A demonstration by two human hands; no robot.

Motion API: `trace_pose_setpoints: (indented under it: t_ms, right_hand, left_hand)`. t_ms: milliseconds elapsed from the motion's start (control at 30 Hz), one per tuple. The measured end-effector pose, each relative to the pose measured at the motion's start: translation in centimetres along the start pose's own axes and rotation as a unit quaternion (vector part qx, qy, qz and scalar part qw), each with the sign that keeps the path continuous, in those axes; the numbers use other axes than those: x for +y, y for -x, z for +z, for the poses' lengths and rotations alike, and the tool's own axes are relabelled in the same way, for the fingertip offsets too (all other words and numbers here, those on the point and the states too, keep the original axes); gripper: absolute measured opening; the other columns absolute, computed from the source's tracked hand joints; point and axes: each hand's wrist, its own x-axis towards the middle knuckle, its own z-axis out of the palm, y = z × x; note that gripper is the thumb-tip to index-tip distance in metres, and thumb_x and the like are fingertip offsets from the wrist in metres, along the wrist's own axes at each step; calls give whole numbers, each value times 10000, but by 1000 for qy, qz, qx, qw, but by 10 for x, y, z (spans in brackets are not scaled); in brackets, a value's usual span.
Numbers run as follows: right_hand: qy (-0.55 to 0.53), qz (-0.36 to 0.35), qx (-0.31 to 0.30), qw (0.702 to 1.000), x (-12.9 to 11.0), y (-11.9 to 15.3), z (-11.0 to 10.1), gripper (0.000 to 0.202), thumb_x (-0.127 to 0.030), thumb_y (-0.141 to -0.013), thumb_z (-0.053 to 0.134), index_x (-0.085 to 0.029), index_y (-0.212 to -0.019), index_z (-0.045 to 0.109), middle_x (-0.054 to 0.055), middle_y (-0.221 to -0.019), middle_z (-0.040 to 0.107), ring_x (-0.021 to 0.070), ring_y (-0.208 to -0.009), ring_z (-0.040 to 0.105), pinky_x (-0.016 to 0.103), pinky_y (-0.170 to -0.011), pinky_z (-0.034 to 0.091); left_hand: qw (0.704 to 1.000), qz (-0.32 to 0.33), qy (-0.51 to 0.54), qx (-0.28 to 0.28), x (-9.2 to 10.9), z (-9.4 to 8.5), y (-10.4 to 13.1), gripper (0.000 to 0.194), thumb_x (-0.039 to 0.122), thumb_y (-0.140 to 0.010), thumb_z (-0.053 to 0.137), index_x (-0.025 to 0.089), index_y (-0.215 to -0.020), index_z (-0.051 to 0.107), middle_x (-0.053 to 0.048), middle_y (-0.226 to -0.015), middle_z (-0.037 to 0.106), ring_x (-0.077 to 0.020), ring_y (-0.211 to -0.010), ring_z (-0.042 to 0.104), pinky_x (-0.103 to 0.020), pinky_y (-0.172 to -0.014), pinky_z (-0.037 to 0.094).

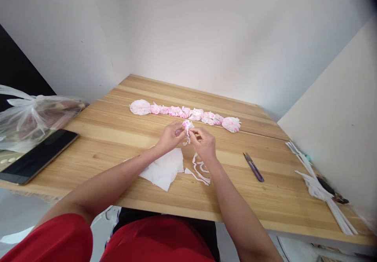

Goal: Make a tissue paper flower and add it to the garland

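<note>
Over the middle of the table, my left hand (173, 135) and my right hand (203, 140) meet with fingertips pinched. Between them is a small pink-and-white gathered piece (187, 125) of thin cloth or paper; I cannot tell which. A narrow white tail dangles under it. Below my left wrist lies a flat white sheet (166, 167), partly covered by the forearm. Curled white strips (200, 171) rest beside my right forearm. Just beyond my hands stretches a row of crumpled pink-and-white pieces (175, 111), with a rounder, fanned piece at each end.
Purple-handled thread snips (253, 167) lie right of my right forearm. At the left edge are a black phone (39, 156) and a knotted clear plastic bag (38, 116). Long white strips (321, 191) and a dark-handled tool (331, 189) lie at the right edge. Walls border the wooden table (118, 136).
</note>
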Motion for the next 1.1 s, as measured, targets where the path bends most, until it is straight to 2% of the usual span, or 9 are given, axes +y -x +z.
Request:
trace_pose_setpoints:
  t_ms: [200,467,700,767,833,900,1000,1067,1100]
  right_hand:
    - [5,-5,1,1000,-2,1,0,155,-289,-869,535,-239,-840,680,20,-851,697,157,-726,628,276,-649,526]
    - [-44,51,14,998,2,-2,0,182,-326,-838,557,-207,-867,691,15,-822,712,149,-705,635,254,-628,511]
    - [-23,46,4,999,-3,-1,-1,233,-397,-838,578,-198,-874,695,36,-857,715,167,-749,647,264,-624,515]
    - [-9,43,18,999,-3,0,0,218,-395,-824,597,-198,-827,690,35,-823,706,165,-720,636,269,-625,510]
    - [-24,64,34,997,-3,-1,1,209,-384,-813,605,-195,-760,676,18,-743,682,149,-656,606,267,-618,497]
    - [-92,119,42,988,-1,-3,2,219,-389,-800,615,-192,-714,657,-8,-652,636,128,-588,563,260,-596,486]
    - [-237,218,46,945,3,-6,2,229,-413,-748,664,-191,-696,641,-34,-606,585,111,-542,528,259,-565,492]
    - [-287,244,46,925,6,-7,3,232,-417,-719,690,-191,-693,641,-35,-623,590,110,-549,531,265,-568,505]
    - [-289,240,45,926,7,-7,3,231,-416,-717,694,-191,-696,645,-33,-631,597,110,-556,534,265,-576,507]
  left_hand:
    - [1000,-8,-13,8,-1,0,0,162,251,-793,570,172,-655,597,4,-670,516,-125,-645,446,-250,-627,344]
    - [999,-30,-28,14,-3,-2,-1,194,256,-829,530,164,-662,564,14,-650,500,-118,-643,437,-242,-635,353]
    - [994,60,-87,-1,0,0,4,155,204,-853,532,157,-717,591,2,-691,487,-124,-662,452,-248,-644,355]
    - [994,65,-91,-6,0,0,4,157,204,-854,527,160,-722,598,-3,-694,489,-129,-672,461,-249,-649,357]
    - [996,51,-79,-3,0,1,3,164,222,-848,524,160,-717,602,-8,-703,506,-130,-679,467,-250,-657,361]
    - [999,7,-46,6,-3,1,2,175,251,-832,522,158,-703,595,-8,-706,528,-129,-679,467,-247,-658,362]
    - [994,-93,43,23,-8,2,-1,201,328,-801,531,157,-710,584,-1,-708,551,-127,-669,466,-239,-637,360]
    - [986,-135,98,20,-10,2,-1,239,378,-791,537,155,-719,579,-1,-710,553,-131,-676,475,-239,-635,365]
    - [984,-140,110,15,-9,2,-1,267,403,-800,531,154,-715,573,-3,-708,552,-135,-685,481,-242,-641,369]
